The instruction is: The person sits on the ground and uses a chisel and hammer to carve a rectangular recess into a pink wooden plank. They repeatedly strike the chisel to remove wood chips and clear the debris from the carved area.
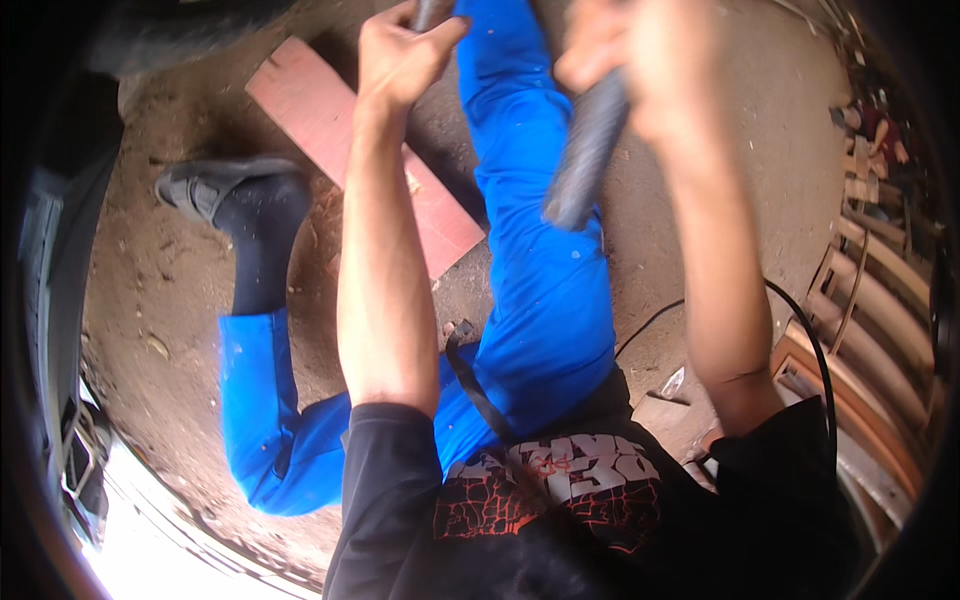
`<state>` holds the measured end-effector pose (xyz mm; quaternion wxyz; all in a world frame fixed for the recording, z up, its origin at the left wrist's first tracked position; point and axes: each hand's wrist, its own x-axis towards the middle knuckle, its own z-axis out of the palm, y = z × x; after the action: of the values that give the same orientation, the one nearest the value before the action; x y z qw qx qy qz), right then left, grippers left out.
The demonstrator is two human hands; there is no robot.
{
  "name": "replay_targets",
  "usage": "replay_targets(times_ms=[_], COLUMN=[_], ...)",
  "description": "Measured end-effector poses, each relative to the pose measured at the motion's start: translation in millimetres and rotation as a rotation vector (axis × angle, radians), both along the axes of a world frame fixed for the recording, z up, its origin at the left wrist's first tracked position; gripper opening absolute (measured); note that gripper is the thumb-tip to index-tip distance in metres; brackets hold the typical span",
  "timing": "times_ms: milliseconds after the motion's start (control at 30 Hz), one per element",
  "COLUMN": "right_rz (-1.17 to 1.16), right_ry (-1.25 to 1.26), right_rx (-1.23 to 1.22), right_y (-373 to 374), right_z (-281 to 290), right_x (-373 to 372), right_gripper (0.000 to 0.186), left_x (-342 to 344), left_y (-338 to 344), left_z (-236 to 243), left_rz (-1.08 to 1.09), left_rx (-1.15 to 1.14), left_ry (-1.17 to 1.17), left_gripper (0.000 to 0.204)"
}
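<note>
My left hand (405,60), at the top edge, is closed around a narrow grey metal piece (425,14), perhaps a chisel. Most of that piece lies outside the picture. To its right, my right hand (630,65) is raised and smeared by motion. Its fingers wrap around a thick dark grey handle (586,150) with a textured surface. The handle's butt hangs down over my blue-trousered leg, and the tool's other end cannot be made out. A flat reddish board (440,215) lies slantwise on the ground, partly behind my left forearm.
My extended leg (545,270) runs up the middle; my bent leg, with a grey shoe (205,190), is on the left. Pieces of brown wood (860,330) are stacked at the right. A black cable (815,345) curves beside my right arm. A dark rounded object (180,35) stands far left.
</note>
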<state>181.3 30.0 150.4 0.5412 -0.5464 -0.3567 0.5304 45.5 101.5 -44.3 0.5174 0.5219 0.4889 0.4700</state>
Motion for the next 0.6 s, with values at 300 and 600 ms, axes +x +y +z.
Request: replay_targets(times_ms=[300,600], right_rz=[0.219,0.405], right_ry=[-0.011,0.107], right_rx=[-0.184,-0.542], right_y=[-6,-22], right_z=[1,1], right_x=[32,34], right_gripper=[0.048,0.04], left_x=[-8,-23], left_y=[-8,-4], left_z=[7,4], left_rz=[0.006,0.031], left_rx=[0.021,0.02], left_ry=[-0.044,-0.104], left_gripper=[0.021,0.019])
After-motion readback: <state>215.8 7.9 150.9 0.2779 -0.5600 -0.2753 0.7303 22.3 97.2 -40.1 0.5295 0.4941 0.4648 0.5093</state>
